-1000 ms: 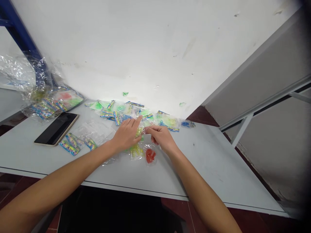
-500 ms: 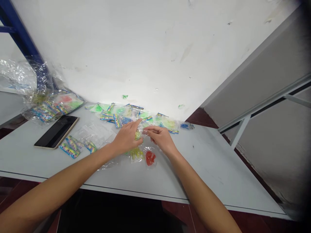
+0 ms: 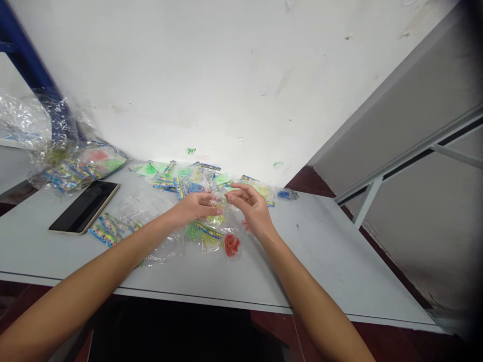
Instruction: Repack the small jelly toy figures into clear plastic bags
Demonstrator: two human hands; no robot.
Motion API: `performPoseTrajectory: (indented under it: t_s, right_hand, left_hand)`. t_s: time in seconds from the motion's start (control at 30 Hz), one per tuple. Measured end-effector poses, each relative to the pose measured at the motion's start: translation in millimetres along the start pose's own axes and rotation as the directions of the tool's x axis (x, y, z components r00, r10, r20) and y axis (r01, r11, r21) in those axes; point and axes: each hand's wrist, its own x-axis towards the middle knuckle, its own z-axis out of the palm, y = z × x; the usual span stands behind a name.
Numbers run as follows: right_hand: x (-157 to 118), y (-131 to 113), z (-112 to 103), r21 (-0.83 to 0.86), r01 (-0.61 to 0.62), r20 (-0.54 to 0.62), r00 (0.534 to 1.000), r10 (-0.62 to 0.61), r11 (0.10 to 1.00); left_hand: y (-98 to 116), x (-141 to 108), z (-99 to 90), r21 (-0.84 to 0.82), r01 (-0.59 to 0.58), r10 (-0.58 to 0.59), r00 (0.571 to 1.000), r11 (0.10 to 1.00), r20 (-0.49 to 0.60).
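A white wall (image 3: 188,75) rises behind a pale grey bench (image 3: 324,251), with a blue metal frame (image 3: 32,65) at the far left and a grey panel (image 3: 400,115) with white struts on the right. Crumpled clear plastic (image 3: 24,120) bunches at the far left corner, above a flat bag of packets (image 3: 85,166). A black phone (image 3: 85,207) lies face up on the left of the bench, just beside a strip of striped packets (image 3: 107,231).

A loose pile of clear packets (image 3: 184,176) spreads along the far edge, with green, blue and yellow bands inside. Nearer, a new packet with a striped header and green bands (image 3: 199,232) now lies under the left hand (image 3: 194,208), where only yellow bands showed a moment ago. A packet of red bands (image 3: 232,245) sits just right of it.

Both hands have eased apart and opened from their earlier close pinch. The right hand (image 3: 251,208) is half open, its fingers lifted and curved. The left hand's fingers curl loosely toward a small clear packet (image 3: 217,205), which sits between the hands, above the bench; I cannot tell whether either hand grips it.
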Motion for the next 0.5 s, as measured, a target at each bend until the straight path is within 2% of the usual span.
performPoseTrajectory:
  t_s: [0.1,0.23,0.37,0.5]
  right_hand:
    - [0.0,1.0,-0.6,0.013,0.012,-0.009,1.0,-0.011,1.0]
    - [1.2,2.9,-3.2,0.05,0.051,-0.021,0.999,-0.05,0.997]
    - [2.5,4.6,-5.8,0.001,0.047,-0.018,0.999,-0.047,0.999]
    - [3.2,5.0,-6.2,-0.036,0.023,-0.03,0.999,-0.024,0.999]
  left_hand:
    - [-0.7,1.1,-0.7,-0.004,-0.007,0.007,1.0,1.0,-0.004]
    - [-1.3,1.2,0.4,-0.097,0.0,-0.004,0.999,0.995,-0.039]
    - [-0.1,-0.4,1.4,-0.177,-0.005,0.001,1.0,0.984,-0.021]
    - [3.0,-2.2,3.0,-0.171,0.005,-0.01,1.0,0.985,-0.028]
